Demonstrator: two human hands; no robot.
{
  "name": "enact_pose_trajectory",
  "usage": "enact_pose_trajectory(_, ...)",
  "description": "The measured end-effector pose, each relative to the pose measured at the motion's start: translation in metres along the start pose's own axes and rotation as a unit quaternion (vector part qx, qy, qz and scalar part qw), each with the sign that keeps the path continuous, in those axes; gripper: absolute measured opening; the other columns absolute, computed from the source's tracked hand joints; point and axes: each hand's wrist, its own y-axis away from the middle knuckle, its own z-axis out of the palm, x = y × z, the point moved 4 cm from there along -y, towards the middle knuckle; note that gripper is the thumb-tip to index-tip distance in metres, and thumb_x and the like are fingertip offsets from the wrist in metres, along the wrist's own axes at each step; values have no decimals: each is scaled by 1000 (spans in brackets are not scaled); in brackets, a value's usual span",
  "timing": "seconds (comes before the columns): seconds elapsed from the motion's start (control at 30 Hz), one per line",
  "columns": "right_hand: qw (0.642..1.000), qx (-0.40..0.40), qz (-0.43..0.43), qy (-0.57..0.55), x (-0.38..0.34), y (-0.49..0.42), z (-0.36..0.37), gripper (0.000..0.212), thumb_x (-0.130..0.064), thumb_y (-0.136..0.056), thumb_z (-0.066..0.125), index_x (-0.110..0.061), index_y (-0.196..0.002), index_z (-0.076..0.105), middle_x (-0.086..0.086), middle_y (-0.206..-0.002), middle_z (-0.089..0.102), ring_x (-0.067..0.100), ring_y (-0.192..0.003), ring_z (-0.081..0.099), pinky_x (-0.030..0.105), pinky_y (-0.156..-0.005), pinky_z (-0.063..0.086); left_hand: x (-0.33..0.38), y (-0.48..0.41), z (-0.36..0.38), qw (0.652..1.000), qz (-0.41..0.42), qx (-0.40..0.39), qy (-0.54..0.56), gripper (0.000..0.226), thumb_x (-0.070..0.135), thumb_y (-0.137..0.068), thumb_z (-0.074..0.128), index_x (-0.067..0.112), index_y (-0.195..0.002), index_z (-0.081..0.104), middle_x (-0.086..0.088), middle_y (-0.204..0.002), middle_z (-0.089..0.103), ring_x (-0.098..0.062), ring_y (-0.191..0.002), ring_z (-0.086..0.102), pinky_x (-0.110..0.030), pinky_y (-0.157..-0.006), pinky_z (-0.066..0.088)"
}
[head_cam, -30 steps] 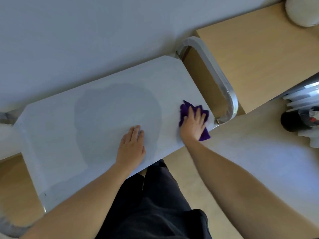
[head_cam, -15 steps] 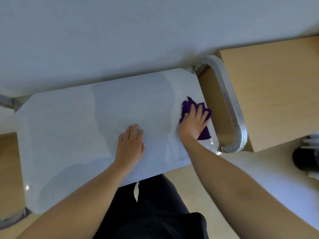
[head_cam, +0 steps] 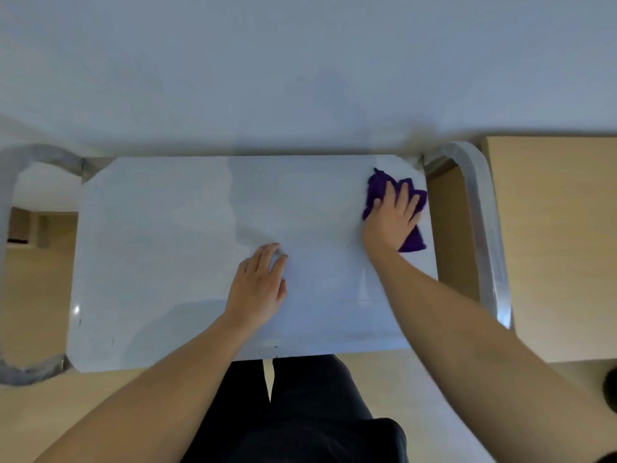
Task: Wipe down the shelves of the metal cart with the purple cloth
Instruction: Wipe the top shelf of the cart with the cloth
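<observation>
The metal cart's top shelf [head_cam: 160, 248] fills the middle of the view, pale and reflective. A crumpled purple cloth [head_cam: 379, 185] lies near its far right corner. My right hand [head_cam: 392, 218] presses flat on the cloth with fingers spread and straight. Near the shelf's middle, my left hand [head_cam: 258, 285] rests palm down on the bare metal, fingers straight. The lower shelves are hidden beneath the top one.
Curved metal handles stand at the cart's right end [head_cam: 484, 222] and left end [head_cam: 20, 168]. A wooden cabinet [head_cam: 561, 245] sits close on the right. A white wall [head_cam: 300, 61] runs right behind the cart. A dark round object [head_cam: 610, 389] shows at the right edge.
My right hand has slid the cloth away from me toward the far right corner. The view has swung so the cart lies square. My left hand has stayed in place.
</observation>
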Motion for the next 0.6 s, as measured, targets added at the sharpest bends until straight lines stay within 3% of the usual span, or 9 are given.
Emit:
enact_pose_trajectory(0.1,990,-17,-140,-14,-71,56,30,48,-26,-95,48,-23,-143,45,6,-155,34,35,-145,23,51,-118,17,-15,8,-4,1000,-20,1,-5,43,18,-78,63,10,-119,58,-12,-136,49,-29,-126,48,-40,-86,48)
enact_pose_trajectory(0.2,918,-112,-381,23,-122,120,56,50,-27,-95,51,-25,-144,42,4,-157,32,32,-148,18,52,-119,14,-39,22,-7,999,-41,-9,-10,45,18,-78,63,10,-122,57,-14,-138,48,-30,-127,47,-41,-86,49)
enact_pose_trajectory(0.27,882,-108,-457,32,-123,118,55,50,-31,-94,50,-25,-143,44,5,-154,37,32,-145,26,54,-116,17,-59,32,-10,999,-51,-5,-8,45,19,-79,63,9,-122,57,-14,-138,48,-31,-126,47,-41,-86,49)
enact_pose_trajectory(0.3,892,-82,-442,36,-116,108,52,50,-30,-93,53,-24,-142,47,7,-152,40,34,-143,30,57,-114,21,-69,37,-12,999,-54,0,-6,44,19,-78,63,9,-121,57,-13,-137,48,-30,-126,47,-41,-86,49)
enact_pose_trajectory(0.37,940,-41,-334,44,-93,78,46,53,-26,-92,57,-22,-143,45,10,-153,38,36,-143,29,59,-112,24,-89,47,-15,999,-53,4,-6,42,20,-79,63,10,-119,57,-12,-137,48,-29,-126,47,-40,-86,48)
enact_pose_trajectory(0.43,985,-35,-166,18,-72,67,34,51,-26,-99,47,-22,-148,36,7,-159,25,33,-147,17,54,-117,16,-109,57,-18,999,-54,7,-6,41,20,-79,62,11,-119,57,-11,-136,49,-28,-126,47,-40,-86,47)
enact_pose_trajectory(0.5,1000,-7,-27,-14,-74,82,32,50,-28,-102,38,-25,-151,28,3,-162,17,29,-149,8,48,-120,6,-127,66,-20,998,-56,8,-7,41,20,-80,62,10,-119,57,-11,-136,49,-28,-127,47,-41,-87,47)
enact_pose_trajectory(0.53,1000,1,6,-22,-88,99,37,50,-28,-102,39,-25,-151,30,3,-161,19,29,-149,9,48,-120,7,-136,70,-21,998,-58,7,-9,42,20,-80,62,10,-120,57,-12,-137,49,-29,-127,47,-41,-87,47)
enact_pose_trajectory(0.6,999,28,-30,-32,-134,143,57,49,-25,-94,51,-23,-143,44,6,-156,33,33,-145,24,52,-116,21,-156,81,-23,998,-60,4,-14,43,20,-79,64,10,-119,57,-13,-136,49,-30,-126,47,-42,-86,48)
